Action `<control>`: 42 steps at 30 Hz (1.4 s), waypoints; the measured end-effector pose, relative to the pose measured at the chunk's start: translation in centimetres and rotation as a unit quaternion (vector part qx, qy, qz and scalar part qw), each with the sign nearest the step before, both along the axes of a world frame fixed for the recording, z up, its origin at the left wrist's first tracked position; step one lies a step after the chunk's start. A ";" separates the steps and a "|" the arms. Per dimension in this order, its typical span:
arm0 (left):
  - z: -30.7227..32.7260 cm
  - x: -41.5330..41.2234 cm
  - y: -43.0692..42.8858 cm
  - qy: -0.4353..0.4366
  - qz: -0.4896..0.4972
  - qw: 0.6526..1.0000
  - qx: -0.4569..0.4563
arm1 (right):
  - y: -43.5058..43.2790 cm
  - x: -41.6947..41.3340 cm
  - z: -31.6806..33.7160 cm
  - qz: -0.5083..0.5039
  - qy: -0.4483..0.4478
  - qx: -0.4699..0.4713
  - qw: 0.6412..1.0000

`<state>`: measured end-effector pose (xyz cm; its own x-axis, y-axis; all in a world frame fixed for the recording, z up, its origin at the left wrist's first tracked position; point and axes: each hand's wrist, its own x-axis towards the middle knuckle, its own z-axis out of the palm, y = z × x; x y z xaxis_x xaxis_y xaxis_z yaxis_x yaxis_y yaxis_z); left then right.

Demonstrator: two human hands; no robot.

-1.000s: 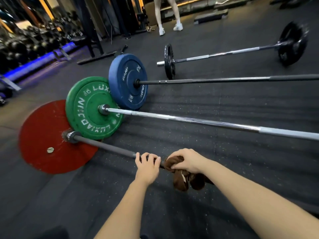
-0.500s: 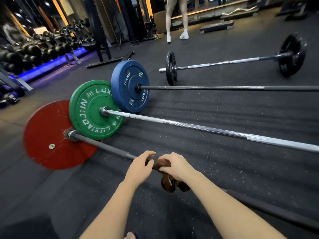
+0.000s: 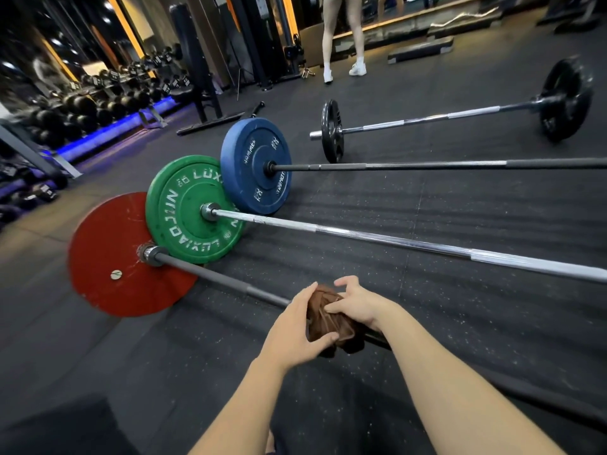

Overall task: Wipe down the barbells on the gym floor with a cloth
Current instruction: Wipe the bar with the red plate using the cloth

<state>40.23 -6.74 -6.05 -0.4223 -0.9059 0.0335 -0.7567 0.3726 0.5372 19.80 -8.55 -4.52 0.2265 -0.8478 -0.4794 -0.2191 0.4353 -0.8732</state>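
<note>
**Both hands on the cloth at the nearest bar**

Head view. A brown cloth [image 3: 323, 320] is bunched around the dark shaft of the nearest barbell [image 3: 213, 277], at about six o'clock from the frame's centre. The left hand [image 3: 294, 326] cups the cloth from its nine o'clock side, with the fingers curved over the top and the thumb curled under the lower edge. The right hand [image 3: 359, 307] grips it from the three o'clock side. Its thumb presses on the fabric and its fingers are curled, the forefinger arched a little above. Both forearms come in from the bottom edge.

From the hands the shaft runs toward ten o'clock to a red plate [image 3: 108, 257], and toward four o'clock under the right forearm. At twelve o'clock from the hands lies a chrome barbell [image 3: 361, 238] with a green plate [image 3: 184, 208]. Beyond it lies a dark barbell [image 3: 427, 165] with a blue plate [image 3: 256, 165]. The three coloured plates overlap in view. Toward one o'clock lies the farthest barbell [image 3: 427, 118], with black plates [image 3: 331, 131] at both ends. All four lie on the rubber floor [image 3: 460, 323].

At ten o'clock in the frame stands a dumbbell rack [image 3: 98, 103] with a blue light strip below it. At twelve o'clock are the legs of a person [image 3: 341, 37] in white shoes.
</note>
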 end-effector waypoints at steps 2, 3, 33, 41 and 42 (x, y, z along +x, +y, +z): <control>0.0 -0.2 0.2 -0.004 0.000 1.000 -0.022 | -0.1 -0.6 -0.7 -0.020 -0.010 0.013 1.000; 0.0 -0.4 0.2 -0.011 0.001 0.999 -0.043 | -0.2 -0.7 -1.0 -0.013 -0.006 0.013 1.000; -0.9 -1.5 -0.7 -0.062 0.199 0.975 -0.077 | 1.9 2.0 -0.4 0.024 0.321 0.001 0.947; -1.4 -0.4 -2.2 0.015 0.140 0.985 -0.097 | 2.4 1.4 -0.2 0.037 0.317 -0.005 0.948; -1.1 0.0 -2.8 0.021 0.158 0.984 -0.085 | 2.4 1.3 -0.3 0.041 0.317 -0.007 0.947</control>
